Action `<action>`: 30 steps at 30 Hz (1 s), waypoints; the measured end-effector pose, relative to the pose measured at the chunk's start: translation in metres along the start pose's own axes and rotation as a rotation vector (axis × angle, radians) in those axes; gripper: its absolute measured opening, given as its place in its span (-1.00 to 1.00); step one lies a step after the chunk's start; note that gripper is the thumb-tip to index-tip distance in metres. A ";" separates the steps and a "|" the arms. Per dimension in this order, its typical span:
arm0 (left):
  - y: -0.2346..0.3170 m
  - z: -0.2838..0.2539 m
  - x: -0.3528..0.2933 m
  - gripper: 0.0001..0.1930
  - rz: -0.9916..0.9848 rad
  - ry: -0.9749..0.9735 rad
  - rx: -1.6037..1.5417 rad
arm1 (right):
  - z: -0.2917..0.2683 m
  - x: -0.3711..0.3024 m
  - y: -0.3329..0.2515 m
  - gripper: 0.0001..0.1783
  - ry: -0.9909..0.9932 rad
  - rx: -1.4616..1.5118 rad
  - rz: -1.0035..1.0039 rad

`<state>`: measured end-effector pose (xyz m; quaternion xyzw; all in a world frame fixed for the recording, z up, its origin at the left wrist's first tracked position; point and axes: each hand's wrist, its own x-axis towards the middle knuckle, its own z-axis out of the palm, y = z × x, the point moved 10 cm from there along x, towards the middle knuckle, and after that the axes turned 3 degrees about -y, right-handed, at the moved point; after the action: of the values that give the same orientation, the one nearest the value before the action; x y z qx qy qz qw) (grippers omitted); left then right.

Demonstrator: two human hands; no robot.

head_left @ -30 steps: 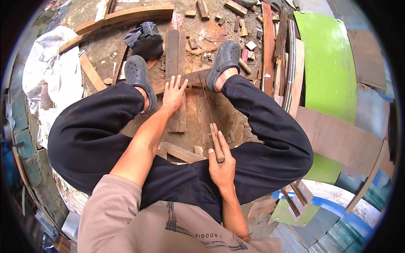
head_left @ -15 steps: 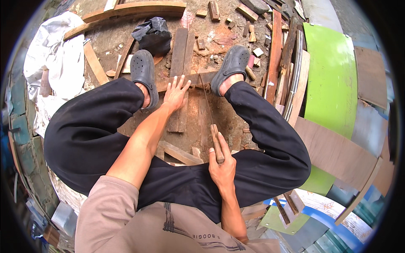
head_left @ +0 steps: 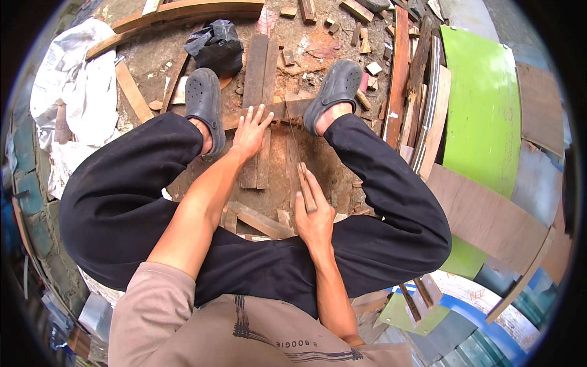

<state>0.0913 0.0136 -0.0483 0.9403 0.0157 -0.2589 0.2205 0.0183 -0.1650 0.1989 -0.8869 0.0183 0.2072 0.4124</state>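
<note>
My right hand is wrapped round the wooden handle of a handsaw. Its thin blade points away from me and crosses a short brown board lying between my feet. Fingers spread, my left hand lies flat on this board, left of the blade. Both ends of the board reach my dark clogs: the left clog and the right clog. Beneath the crosswise board, long dark planks run away from me on the ground.
Several wood offcuts litter the dirt ahead, near a black plastic bag. A white cloth sack lies at left. Long timber strips and a green sheet lie at right. A wood piece rests close before me.
My right hand has pushed the saw forward, away from me, with the handle now nearer the board. My left hand stays on the board.
</note>
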 end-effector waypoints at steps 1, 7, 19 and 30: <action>0.003 -0.002 0.002 -0.12 0.006 -0.019 -0.007 | 0.004 0.011 0.002 -0.40 -0.002 0.012 0.009; 0.000 0.003 0.009 -0.03 -0.047 -0.169 0.109 | -0.006 -0.012 -0.011 -0.39 -0.050 0.029 0.097; -0.004 0.009 0.018 0.04 -0.127 -0.443 0.133 | -0.010 -0.005 -0.001 -0.27 -0.010 0.067 -0.006; -0.008 0.005 0.016 0.03 -0.088 -0.445 0.118 | -0.011 -0.008 0.007 -0.26 0.061 0.096 -0.106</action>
<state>0.1014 0.0171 -0.0632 0.8696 -0.0074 -0.4699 0.1516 0.0133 -0.1785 0.2031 -0.8718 -0.0064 0.1570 0.4640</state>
